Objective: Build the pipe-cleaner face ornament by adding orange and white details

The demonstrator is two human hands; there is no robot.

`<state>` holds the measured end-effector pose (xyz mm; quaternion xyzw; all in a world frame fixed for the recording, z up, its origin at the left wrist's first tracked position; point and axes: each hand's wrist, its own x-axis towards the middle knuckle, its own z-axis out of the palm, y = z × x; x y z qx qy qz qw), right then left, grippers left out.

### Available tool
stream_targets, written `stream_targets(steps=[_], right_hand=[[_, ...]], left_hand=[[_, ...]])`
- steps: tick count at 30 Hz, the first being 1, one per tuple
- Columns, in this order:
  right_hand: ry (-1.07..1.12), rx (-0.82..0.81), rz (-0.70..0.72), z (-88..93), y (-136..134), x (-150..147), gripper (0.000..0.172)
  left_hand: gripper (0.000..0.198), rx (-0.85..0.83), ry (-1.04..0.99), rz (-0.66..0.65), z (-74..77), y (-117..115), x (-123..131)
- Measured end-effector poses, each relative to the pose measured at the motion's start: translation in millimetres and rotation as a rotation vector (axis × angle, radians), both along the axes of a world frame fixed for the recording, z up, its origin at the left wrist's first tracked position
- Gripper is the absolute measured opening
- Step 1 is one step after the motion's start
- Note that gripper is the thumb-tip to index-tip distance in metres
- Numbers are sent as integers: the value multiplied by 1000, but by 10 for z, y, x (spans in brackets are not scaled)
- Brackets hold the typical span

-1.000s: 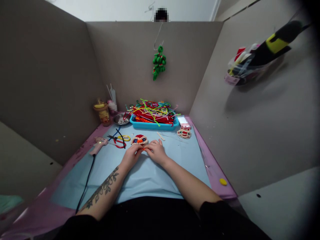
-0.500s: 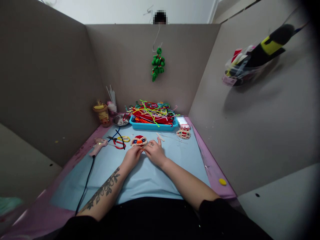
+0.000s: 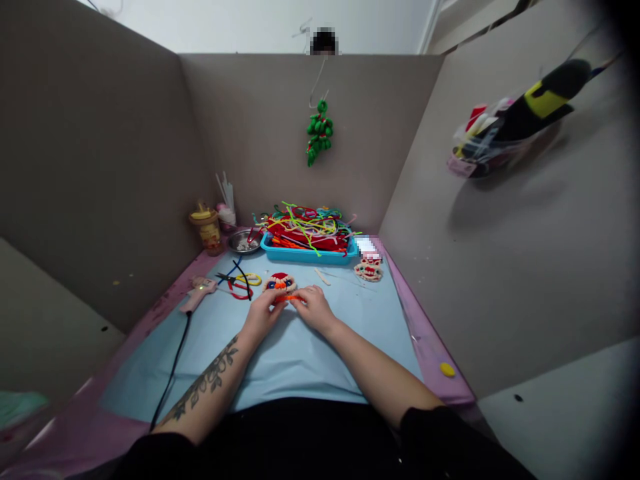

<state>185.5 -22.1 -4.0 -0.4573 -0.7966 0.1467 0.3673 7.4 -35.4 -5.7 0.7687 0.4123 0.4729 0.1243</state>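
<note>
Near the frame's centre, left hand [image 3: 261,312] and right hand [image 3: 315,309] pinch an orange strip [image 3: 287,299] between their fingers; light, even pressure should avoid kinks.

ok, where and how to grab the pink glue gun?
Pink glue gun: likely by its handle, from the near side, left hand. It lies to that hand's left, handle slanting toward the near left, and the black cord leaves the handle's end, so grip above that.
</note>
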Motion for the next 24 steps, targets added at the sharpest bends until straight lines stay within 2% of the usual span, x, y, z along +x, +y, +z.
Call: stream_targets(steps=[4, 10, 12, 21, 24], right_hand=[[-18, 31, 17, 3, -21, -6, 14], [-108, 172, 20, 63, -55, 28, 13], [-116, 184, 19, 63, -54, 30, 14], [-7, 24, 55, 28, -30, -3, 14], [2, 9, 69, 20, -18, -13, 14]], left_hand=[[14, -5, 0, 5, 47, -22, 8], [21, -275, -81, 25, 91, 2, -9], [21, -307, -97, 15, 92, 10, -8], [17, 6, 14, -26, 49, -16, -13], [16, 41, 66, -15, 59, -17, -26]])
